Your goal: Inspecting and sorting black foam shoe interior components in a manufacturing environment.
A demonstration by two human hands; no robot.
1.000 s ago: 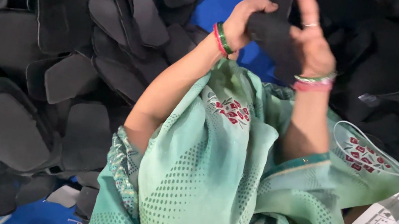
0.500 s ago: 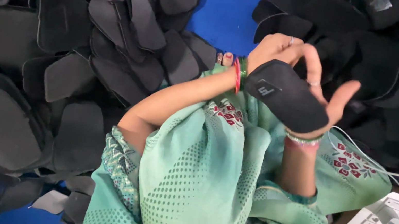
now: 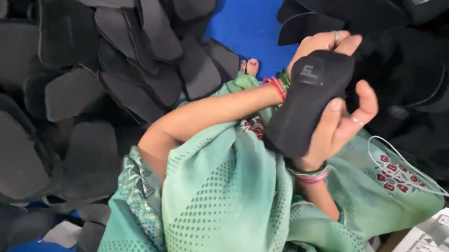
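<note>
A black, sole-shaped padded piece with a small pale mark near its top is held upright over my lap. My left hand, red and green bangles at its wrist, grips the top end from behind. Around the piece's right edge curls my right hand, which wears pink bangles and a ring, thumb on the front. A green patterned garment covers my knees under both arms.
Heaps of similar black pieces lie at the left and at the top right, on a blue sheet. My toes show past the garment. At the lower right sits a white box with a thin white cable.
Both hands have come down from the far heap toward my lap with the black piece. The piece has turned from lying across to standing more upright.
</note>
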